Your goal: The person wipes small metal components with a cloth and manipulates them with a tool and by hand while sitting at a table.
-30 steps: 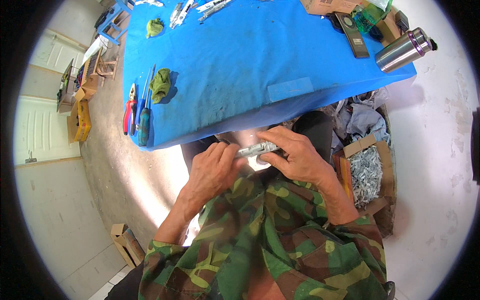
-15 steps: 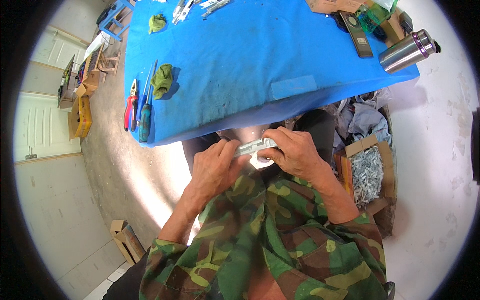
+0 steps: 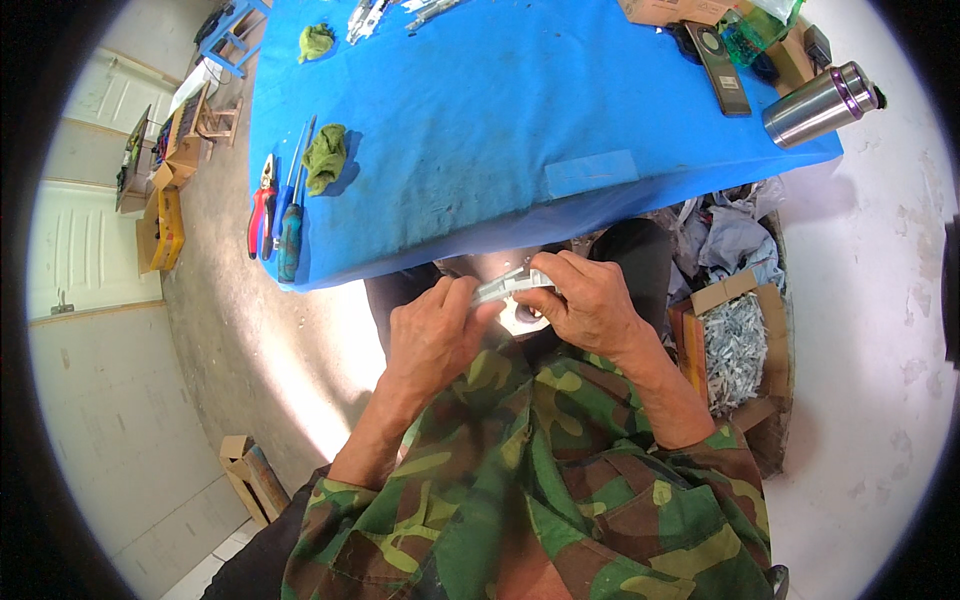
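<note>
Between my hands, over my lap just off the table's front edge, is a narrow whitish slotted part (image 3: 497, 290); its exact kind cannot be made out. My left hand (image 3: 432, 332) pinches the left end between thumb and fingers. The other end is in the closed fingers of my right hand (image 3: 592, 305), which partly cover it. A thin strip stands at a slant from the part's upper side beside my right fingertips. Whether the strip is loose or attached is too small to tell.
On the blue-covered table (image 3: 450, 120) lie red-handled pliers (image 3: 262, 210), a teal-handled screwdriver (image 3: 290, 240) and a green cloth (image 3: 325, 160). A steel flask (image 3: 815, 108) and a dark phone-like device (image 3: 718, 70) rest at the right. A cardboard box (image 3: 770, 340) of small metallic pieces stands right of my legs.
The part has tilted slightly between my hands, and a thin strip now shows at an angle above it. My right fingers have shifted a little; both hands keep their hold.
</note>
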